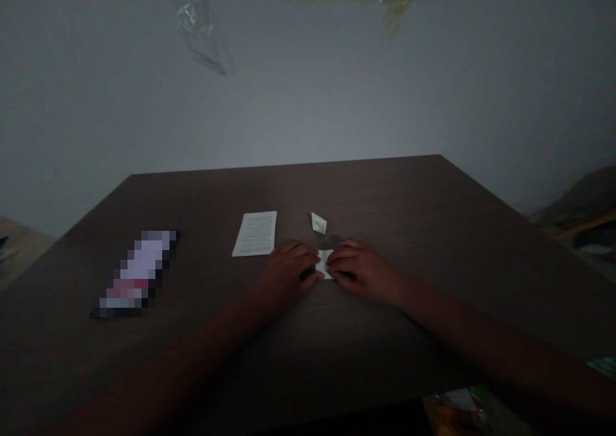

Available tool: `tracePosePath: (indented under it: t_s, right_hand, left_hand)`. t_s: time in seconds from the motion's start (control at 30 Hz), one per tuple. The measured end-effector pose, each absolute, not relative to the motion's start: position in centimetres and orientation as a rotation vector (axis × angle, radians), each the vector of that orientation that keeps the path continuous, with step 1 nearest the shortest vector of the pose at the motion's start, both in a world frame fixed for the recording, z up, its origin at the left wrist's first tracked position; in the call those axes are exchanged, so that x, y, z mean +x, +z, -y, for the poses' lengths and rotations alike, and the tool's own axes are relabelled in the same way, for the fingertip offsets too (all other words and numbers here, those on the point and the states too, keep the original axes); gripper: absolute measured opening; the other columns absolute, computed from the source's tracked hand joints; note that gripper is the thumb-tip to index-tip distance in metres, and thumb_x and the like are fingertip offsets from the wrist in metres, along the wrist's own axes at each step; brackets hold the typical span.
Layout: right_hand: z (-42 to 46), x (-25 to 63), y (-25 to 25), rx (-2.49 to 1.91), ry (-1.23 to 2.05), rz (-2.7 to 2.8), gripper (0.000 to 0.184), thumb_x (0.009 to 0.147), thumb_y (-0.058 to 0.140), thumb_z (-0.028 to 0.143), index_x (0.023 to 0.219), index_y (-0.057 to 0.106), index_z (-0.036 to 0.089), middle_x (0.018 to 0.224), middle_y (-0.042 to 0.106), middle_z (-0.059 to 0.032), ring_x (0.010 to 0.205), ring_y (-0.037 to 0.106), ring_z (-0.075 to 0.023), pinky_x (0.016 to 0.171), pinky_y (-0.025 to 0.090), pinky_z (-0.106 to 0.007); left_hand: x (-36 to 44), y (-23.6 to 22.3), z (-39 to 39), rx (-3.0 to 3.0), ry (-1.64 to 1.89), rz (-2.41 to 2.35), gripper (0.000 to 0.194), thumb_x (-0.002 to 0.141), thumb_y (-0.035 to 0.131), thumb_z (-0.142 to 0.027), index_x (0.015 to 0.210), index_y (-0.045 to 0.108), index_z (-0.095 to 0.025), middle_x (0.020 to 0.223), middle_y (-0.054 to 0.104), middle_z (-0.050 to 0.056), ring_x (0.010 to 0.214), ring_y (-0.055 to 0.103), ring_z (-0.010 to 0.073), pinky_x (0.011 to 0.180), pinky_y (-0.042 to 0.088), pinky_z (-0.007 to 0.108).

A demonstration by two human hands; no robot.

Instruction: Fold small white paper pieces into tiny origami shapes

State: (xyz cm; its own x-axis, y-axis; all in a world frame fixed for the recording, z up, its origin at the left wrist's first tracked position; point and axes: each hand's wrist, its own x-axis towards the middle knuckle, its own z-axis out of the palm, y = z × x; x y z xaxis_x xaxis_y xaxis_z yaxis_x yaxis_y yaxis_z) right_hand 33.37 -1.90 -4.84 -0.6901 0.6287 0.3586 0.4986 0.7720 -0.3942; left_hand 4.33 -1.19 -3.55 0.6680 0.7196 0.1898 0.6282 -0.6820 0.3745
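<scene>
A small piece of white paper [324,270] lies low at the middle of the table, between my two hands. My left hand [291,270] grips its left edge, with thumb and fingers bent together. On the opposite edge my right hand [363,270] holds the paper the same way, its fingertips partly over it. Just beyond the hands rests a small folded piece of white paper [319,223], touched by neither. A pile of printed paper sheets [256,234] is beyond my left hand, close to its fingers. The dim light hides fine detail on the paper.
The dark wooden table [385,199] stands against a grey wall [308,102]. A phone [139,272] with a blurred-out screen lies at the left. Clear plastic [199,29] hangs on the wall above. Below the front edge is a colourful package [457,410].
</scene>
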Motion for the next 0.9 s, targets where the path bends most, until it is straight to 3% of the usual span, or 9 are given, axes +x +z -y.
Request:
tracePosePath:
  t_s: [0.27,0.53,0.77,0.9]
  right_hand:
    - [1.6,33.7,-4.2,-0.954,0.368,2.468,0.015,0.113,0.080,0.017,0.115,0.092,0.027,0.117,0.093,-0.0072,0.112,0.083,-0.0288,0.113,0.063,-0.049]
    - [3.3,32.8,-3.8,-0.977,0.361,2.498,0.012,0.110,0.083,0.018,0.104,0.087,0.027,0.107,0.089,-0.0043,0.106,0.078,-0.0278,0.106,0.059,-0.046]
    - [4.0,32.4,-4.1,-1.062,0.344,2.433,0.006,0.106,0.092,0.026,0.106,0.086,0.027,0.109,0.088,-0.0046,0.111,0.079,-0.0310,0.108,0.056,-0.049]
    - [3.8,32.2,-4.3,-1.098,0.424,2.419,0.007,0.109,0.089,0.021,0.106,0.086,0.027,0.109,0.088,-0.0027,0.108,0.080,-0.0279,0.113,0.053,-0.050]
  left_hand:
    - [4.7,-2.8,1.5,2.533,0.430,-1.118,0.024,0.114,0.085,-0.020,0.137,0.088,-0.021,0.147,0.089,0.013,0.146,0.079,0.0394,0.130,0.062,0.064]
    - [4.7,-2.1,2.5,2.583,0.437,-1.086,0.029,0.110,0.087,-0.021,0.138,0.087,-0.023,0.142,0.088,0.011,0.146,0.080,0.0401,0.126,0.066,0.061]
    - [4.9,-2.5,2.7,2.580,0.450,-1.137,0.026,0.111,0.087,-0.020,0.137,0.087,-0.025,0.141,0.089,0.011,0.141,0.081,0.0386,0.123,0.067,0.059]
    - [4.8,-3.1,2.4,2.580,0.455,-1.115,0.025,0.112,0.089,-0.024,0.136,0.086,-0.025,0.142,0.089,0.010,0.143,0.081,0.0382,0.125,0.066,0.062]
